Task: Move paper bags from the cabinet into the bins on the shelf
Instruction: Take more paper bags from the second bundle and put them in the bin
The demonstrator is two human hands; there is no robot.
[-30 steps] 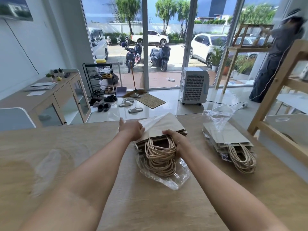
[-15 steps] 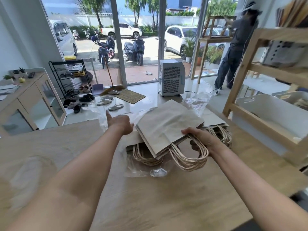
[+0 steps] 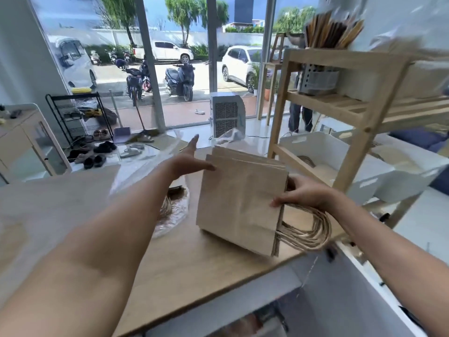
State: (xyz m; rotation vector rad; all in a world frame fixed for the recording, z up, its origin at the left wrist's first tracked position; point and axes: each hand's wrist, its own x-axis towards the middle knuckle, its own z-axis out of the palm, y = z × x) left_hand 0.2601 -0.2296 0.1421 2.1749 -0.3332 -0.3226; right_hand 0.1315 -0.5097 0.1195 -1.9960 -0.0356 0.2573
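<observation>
Carrying the stack of paper bags [image 3: 240,203] at the centre of the frame, we grip it with our right hand [image 3: 306,193] clenched on the edge where the twine handles [image 3: 313,229] hang out, thumb on the top sheet, while our left hand [image 3: 192,161] is open and flat, fingertips just touching the stack's left edge. The stack is lifted and tilted above the worktop [image 3: 184,261]; more bags lie in the plastic wrap [image 3: 173,210] left of centre. To do this well, we judge we should close the left hand on the far edge so the sheets do not fan apart, then swing the stack to the white bin [image 3: 340,152] on the wooden shelf [image 3: 364,132] at the right of the frame, clearing its front post, and lower it in flat beside the bags already there.
</observation>
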